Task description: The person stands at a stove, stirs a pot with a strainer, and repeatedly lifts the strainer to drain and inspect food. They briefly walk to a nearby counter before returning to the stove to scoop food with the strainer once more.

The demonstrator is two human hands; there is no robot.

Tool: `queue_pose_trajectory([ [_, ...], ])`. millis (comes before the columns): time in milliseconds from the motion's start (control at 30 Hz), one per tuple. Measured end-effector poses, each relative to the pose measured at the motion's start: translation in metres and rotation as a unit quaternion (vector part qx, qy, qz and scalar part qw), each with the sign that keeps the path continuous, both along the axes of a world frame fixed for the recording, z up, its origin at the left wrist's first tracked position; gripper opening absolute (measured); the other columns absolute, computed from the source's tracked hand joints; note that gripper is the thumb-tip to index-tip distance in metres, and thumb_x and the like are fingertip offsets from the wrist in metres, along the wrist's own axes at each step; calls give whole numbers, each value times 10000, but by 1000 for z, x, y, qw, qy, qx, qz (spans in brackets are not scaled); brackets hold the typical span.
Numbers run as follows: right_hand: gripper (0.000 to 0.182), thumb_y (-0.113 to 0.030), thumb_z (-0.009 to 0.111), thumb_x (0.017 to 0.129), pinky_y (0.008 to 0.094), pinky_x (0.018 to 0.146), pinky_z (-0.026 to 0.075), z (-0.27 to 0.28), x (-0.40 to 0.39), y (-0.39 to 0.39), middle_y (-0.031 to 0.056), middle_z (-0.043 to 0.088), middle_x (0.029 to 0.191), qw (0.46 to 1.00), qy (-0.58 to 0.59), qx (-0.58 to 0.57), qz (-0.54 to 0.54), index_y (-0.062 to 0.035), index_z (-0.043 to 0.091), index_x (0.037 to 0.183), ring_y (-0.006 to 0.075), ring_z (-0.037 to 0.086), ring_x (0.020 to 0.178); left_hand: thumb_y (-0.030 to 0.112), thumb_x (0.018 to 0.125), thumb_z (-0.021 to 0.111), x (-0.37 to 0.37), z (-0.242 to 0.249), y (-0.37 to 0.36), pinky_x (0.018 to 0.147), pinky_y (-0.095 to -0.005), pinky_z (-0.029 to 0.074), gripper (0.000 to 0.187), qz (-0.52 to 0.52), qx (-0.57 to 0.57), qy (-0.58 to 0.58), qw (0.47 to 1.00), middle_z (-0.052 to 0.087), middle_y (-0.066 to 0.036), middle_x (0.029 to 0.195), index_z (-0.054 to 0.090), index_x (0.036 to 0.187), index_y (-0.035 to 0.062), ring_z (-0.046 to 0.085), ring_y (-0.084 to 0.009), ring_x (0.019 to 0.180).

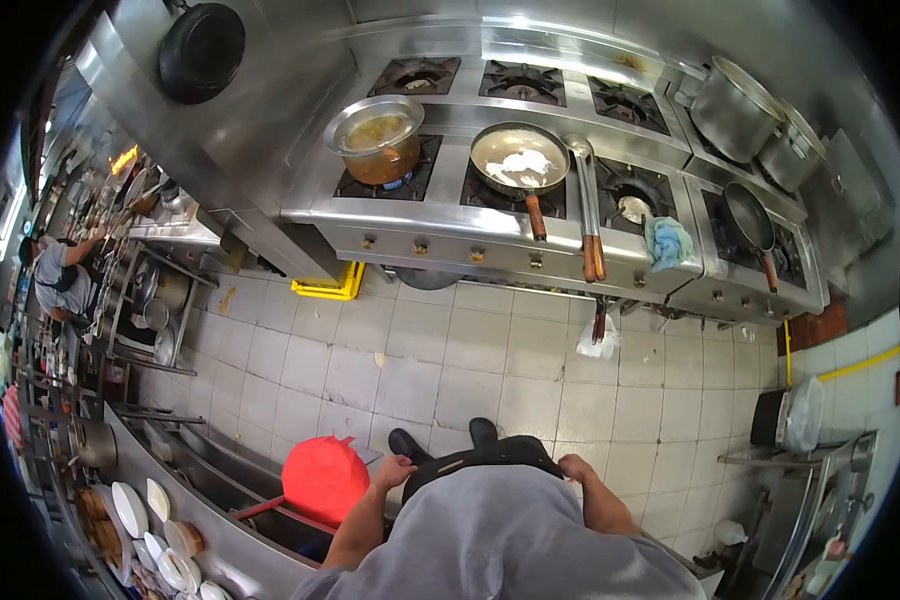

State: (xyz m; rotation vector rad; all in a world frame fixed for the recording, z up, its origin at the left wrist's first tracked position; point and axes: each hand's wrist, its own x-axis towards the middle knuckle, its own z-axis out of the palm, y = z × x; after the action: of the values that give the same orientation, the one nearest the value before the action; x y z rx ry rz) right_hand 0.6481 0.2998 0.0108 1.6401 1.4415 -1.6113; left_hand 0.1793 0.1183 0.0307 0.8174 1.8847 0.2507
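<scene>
Left hand (397, 470): at waist height, fingers curled, beside the left side of the black apron (485, 457); whether it grips the fabric cannot be told.
Right hand (574, 467): at the apron's opposite side, fingers partly hidden; its grip cannot be told.
Apron: worn at the waist, between the two hands, above the dark shoes (484, 433) on the tiled floor (450, 350).
Red object (325, 482): rounded, near the left forearm, overlapping in view the near edge of the steel table (235, 540).
Stove (400, 214): ahead of the person, burners in two rows.
Pot (377, 145): wide-rimmed, on the front row near the left edge, blue flame beneath.
Frying pan (492, 150): right of the pot, containing white food (526, 165); wooden handle across the front edge.
Long-handled utensils (588, 195): right of that pan, handles past the front edge.
Blue cloth (668, 243): at the front edge, right of the utensils.
Black pan (746, 215): front row, near the right edge.
Stockpots (736, 108): toward the rear right corner.
</scene>
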Motion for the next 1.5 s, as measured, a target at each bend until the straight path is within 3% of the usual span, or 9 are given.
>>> queue_pose_trajectory([
  [100, 242, -194, 541, 833, 336, 527, 554, -5, 14, -2, 112, 638, 874, 999, -38, -21, -11, 37, 614, 837, 190, 642, 703, 214, 730, 700, 5, 21, -7, 725, -308, 493, 356, 43, 2, -2, 999, 654, -134, 866, 611, 966, -38, 621, -194, 814],
  [233, 202, -178, 572, 816, 312, 495, 525, -12, 18, 6, 94, 605, 750, 999, 15, 8, -52, 21, 602, 812, 178, 638, 696, 249, 730, 694, 7, 11, -26, 711, -324, 494, 340, 110, 0, 2, 994, 658, -124, 839, 629, 938, -12, 630, -218, 781],
  [267, 197, -176, 579, 813, 307, 494, 522, -12, 16, 12, 95, 608, 772, 997, 12, 21, -71, 16, 596, 855, 177, 638, 700, 259, 727, 694, 5, -14, -37, 712, -328, 495, 335, 133, -6, 7, 991, 660, -124, 838, 636, 928, -3, 633, -225, 777],
  [367, 291, -179, 601, 808, 299, 498, 518, -14, 11, 24, 99, 615, 877, 994, 11, 37, -100, -5, 560, 1039, 176, 636, 720, 294, 722, 687, 8, -29, -50, 727, -336, 492, 329, 155, -19, 21, 988, 665, -132, 852, 656, 911, 27, 639, -242, 797],
  [667, 334, -188, 613, 785, 300, 506, 522, -8, -1, 56, 98, 617, 890, 995, 30, 63, -71, 1, 558, 1055, 174, 635, 710, 324, 731, 666, 22, -30, -62, 739, -337, 490, 339, 184, -17, 30, 982, 671, -140, 858, 669, 923, 45, 644, -252, 821],
  [1000, 290, -187, 604, 796, 297, 483, 521, -24, -11, 33, 85, 623, 802, 997, 28, 34, -64, 7, 570, 1009, 162, 635, 688, 275, 720, 685, 15, -40, -69, 715, -315, 492, 324, 182, 18, 10, 983, 667, -116, 800, 664, 920, 20, 637, -200, 761],
  [1167, 216, -163, 607, 782, 328, 483, 525, -22, -9, 14, 81, 611, 717, 996, 35, 39, -71, 13, 624, 907, 181, 597, 612, 269, 716, 690, 22, -22, -66, 725, -314, 492, 313, 163, 14, 25, 986, 672, -119, 826, 666, 908, 23, 640, -199, 779],
  [1467, 244, -159, 596, 785, 316, 485, 524, -31, -7, 30, 88, 616, 752, 999, 17, 23, -36, 7, 599, 965, 188, 628, 655, 290, 751, 663, 34, -24, -79, 755, -335, 485, 310, 203, -13, 11, 979, 669, -141, 859, 666, 909, 23, 638, -235, 822],
  [1500, 211, -156, 565, 773, 315, 464, 518, -29, -9, 32, 112, 638, 746, 998, 25, 42, -40, 22, 614, 874, 178, 621, 583, 291, 755, 659, 34, -25, -81, 758, -336, 485, 311, 206, -15, 12, 978, 668, -144, 861, 665, 909, 22, 638, -239, 824],
])
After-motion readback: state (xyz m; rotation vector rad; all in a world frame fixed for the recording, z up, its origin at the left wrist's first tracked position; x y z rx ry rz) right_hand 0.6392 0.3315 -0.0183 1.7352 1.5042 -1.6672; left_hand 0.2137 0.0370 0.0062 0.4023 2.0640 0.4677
